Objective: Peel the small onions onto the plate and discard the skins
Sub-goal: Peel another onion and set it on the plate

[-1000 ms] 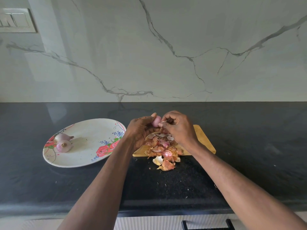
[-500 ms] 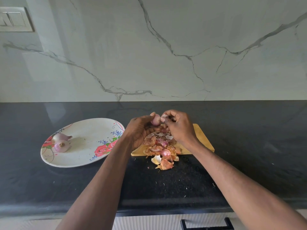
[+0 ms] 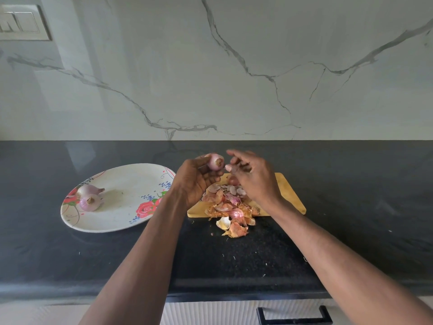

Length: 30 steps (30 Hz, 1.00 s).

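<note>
My left hand [image 3: 194,181] grips a small pink onion [image 3: 216,161], root end toward me, raised above the far edge of the wooden cutting board [image 3: 290,195]. My right hand [image 3: 255,181] hovers just right of it, index finger straight and thumb tip beside the onion; whether it pinches a bit of skin is unclear. A heap of onion skins [image 3: 230,207] covers the board's left half and spills over its front edge onto the counter. Two peeled onions [image 3: 90,195] lie at the left side of the floral plate [image 3: 112,227]. A reddish onion [image 3: 232,180] peeks out under my right hand.
The black stone counter [image 3: 351,231] carries scattered skin crumbs near its front edge. A marble wall rises behind, with a switch plate [image 3: 21,22] at the top left. A drawer handle [image 3: 293,316] shows below the counter edge.
My left hand has lifted and turned the onion so its root end faces me. My right hand's fingers have come off the onion and spread slightly to the right.
</note>
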Tool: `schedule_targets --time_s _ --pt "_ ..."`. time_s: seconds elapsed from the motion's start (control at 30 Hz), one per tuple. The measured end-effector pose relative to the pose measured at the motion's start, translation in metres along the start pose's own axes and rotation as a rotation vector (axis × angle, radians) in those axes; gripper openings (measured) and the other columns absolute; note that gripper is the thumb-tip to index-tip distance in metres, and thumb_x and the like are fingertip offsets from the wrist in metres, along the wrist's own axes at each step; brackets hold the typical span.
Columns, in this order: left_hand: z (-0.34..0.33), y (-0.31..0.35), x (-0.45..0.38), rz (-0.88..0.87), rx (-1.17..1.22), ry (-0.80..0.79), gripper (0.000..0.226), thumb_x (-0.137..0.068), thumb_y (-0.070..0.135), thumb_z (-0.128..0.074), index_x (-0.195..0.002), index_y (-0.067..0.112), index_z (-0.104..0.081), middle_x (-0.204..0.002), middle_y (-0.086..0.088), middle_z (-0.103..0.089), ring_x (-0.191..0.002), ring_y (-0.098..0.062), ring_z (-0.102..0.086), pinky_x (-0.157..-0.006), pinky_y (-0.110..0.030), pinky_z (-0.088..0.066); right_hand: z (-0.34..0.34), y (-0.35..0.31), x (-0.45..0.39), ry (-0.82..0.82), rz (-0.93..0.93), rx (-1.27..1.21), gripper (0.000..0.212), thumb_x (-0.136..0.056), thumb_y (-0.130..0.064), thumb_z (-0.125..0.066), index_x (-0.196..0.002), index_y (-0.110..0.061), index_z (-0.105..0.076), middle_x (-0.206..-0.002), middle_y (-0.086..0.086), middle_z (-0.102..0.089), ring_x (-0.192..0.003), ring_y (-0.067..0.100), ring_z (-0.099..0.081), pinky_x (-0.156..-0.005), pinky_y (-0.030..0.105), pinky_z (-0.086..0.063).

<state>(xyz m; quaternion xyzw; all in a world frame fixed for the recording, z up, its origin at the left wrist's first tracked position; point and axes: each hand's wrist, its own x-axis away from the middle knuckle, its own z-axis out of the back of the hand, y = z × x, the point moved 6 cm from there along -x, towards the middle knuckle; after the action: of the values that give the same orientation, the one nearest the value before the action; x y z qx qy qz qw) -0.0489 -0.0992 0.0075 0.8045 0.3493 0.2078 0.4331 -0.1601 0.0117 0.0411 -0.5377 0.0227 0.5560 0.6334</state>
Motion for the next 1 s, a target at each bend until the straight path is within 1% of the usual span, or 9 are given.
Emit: schedule_targets --time_s 0.1,0.23,0.33,0.47,0.6,0.73,0.87,0.93,1.0 --pt "-0.004 -0.004 0.003 0.041 -0.098 -0.016 0.022 -0.100 0.010 -0.052 -0.116 -0.004 -0.059 -0.084 -0.019 -0.067 -0.064 -0.022 -0.060 -0.053 -0.024 -0.052 -0.002 -0.001 -0.001 -0.016 0.045 0.004 0.040 -0.090 -0.007 -0.071 -0.129 -0.016 -0.066 -0.105 -0.004 -0.067 -0.087 0.001 -0.062 -0.074 0.013 -0.055" --pt "-0.006 -0.006 0.004 0.060 -0.166 -0.009 0.017 -0.099 0.013 -0.058 -0.105 -0.002 -0.063 -0.082 -0.017 -0.067 -0.062 -0.019 -0.058 -0.053 -0.023 -0.051 -0.002 0.003 -0.001 0.005 0.021 0.013 0.018 -0.088 -0.004 -0.072 -0.104 -0.009 -0.077 -0.096 -0.005 -0.068 -0.087 -0.003 -0.061 -0.076 0.009 -0.049" --pt "-0.007 -0.007 0.003 0.054 -0.174 -0.032 0.019 -0.099 0.013 -0.058 -0.106 -0.003 -0.064 -0.083 -0.017 -0.067 -0.062 -0.018 -0.059 -0.053 -0.022 -0.053 -0.004 0.003 -0.001 -0.006 0.008 0.038 0.010 -0.091 -0.005 -0.069 -0.099 -0.009 -0.074 -0.096 -0.003 -0.067 -0.086 -0.002 -0.060 -0.073 0.008 -0.047" --pt "-0.011 -0.007 0.004 0.047 -0.146 -0.078 0.016 -0.100 0.006 -0.053 -0.103 -0.005 -0.063 -0.082 -0.017 -0.068 -0.060 -0.018 -0.063 -0.055 -0.021 -0.056 -0.016 0.002 0.002 -0.065 0.029 0.176 0.008 -0.099 -0.004 -0.056 -0.105 -0.003 -0.061 -0.104 0.008 -0.062 -0.088 0.013 -0.056 -0.066 0.009 -0.043" --pt "-0.014 -0.008 0.005 0.038 -0.086 -0.075 0.018 -0.102 0.004 -0.048 -0.104 -0.008 -0.061 -0.085 -0.022 -0.066 -0.064 -0.022 -0.061 -0.055 -0.022 -0.056 -0.021 0.005 0.003 -0.088 -0.002 0.204 0.008 -0.102 -0.005 -0.049 -0.107 -0.003 -0.055 -0.107 0.011 -0.058 -0.092 0.021 -0.056 -0.064 0.020 -0.044" --pt "-0.004 -0.003 0.000 0.005 0.090 0.016 0.018 -0.104 0.006 -0.045 -0.109 -0.006 -0.056 -0.088 -0.026 -0.066 -0.064 -0.026 -0.063 -0.055 -0.025 -0.057 -0.018 0.001 0.005 -0.076 -0.015 0.092 0.008 -0.098 -0.002 -0.056 -0.094 -0.008 -0.058 -0.086 -0.003 -0.058 -0.075 0.009 -0.055 -0.060 0.010 -0.040" --pt "-0.002 0.000 -0.001 0.002 0.181 0.019 0.020 -0.103 0.005 -0.045 -0.114 -0.008 -0.055 -0.093 -0.030 -0.068 -0.069 -0.030 -0.070 -0.064 -0.029 -0.061 -0.008 -0.002 0.005 0.002 -0.010 0.025 0.016 -0.090 0.002 -0.064 -0.084 -0.010 -0.072 -0.084 -0.006 -0.066 -0.070 0.009 -0.063 -0.063 0.024 -0.053" --pt "-0.001 -0.001 -0.001 0.006 0.197 0.016 0.021 -0.101 0.004 -0.048 -0.117 -0.008 -0.055 -0.098 -0.030 -0.068 -0.076 -0.032 -0.072 -0.074 -0.033 -0.062 -0.003 -0.003 0.007 0.044 0.002 0.010 0.013 -0.092 -0.010 -0.067 -0.084 -0.012 -0.076 -0.075 -0.004 -0.072 -0.059 0.013 -0.066 -0.055 0.033 -0.056" --pt "-0.001 -0.001 -0.001 0.002 0.178 0.002 0.019 -0.099 0.002 -0.051 -0.114 -0.007 -0.057 -0.098 -0.027 -0.067 -0.076 -0.030 -0.070 -0.078 -0.034 -0.061 0.000 -0.001 0.007 0.072 -0.010 -0.008 0.009 -0.090 -0.020 -0.073 -0.090 -0.013 -0.078 -0.076 -0.003 -0.074 -0.063 0.011 -0.068 -0.059 0.030 -0.057"
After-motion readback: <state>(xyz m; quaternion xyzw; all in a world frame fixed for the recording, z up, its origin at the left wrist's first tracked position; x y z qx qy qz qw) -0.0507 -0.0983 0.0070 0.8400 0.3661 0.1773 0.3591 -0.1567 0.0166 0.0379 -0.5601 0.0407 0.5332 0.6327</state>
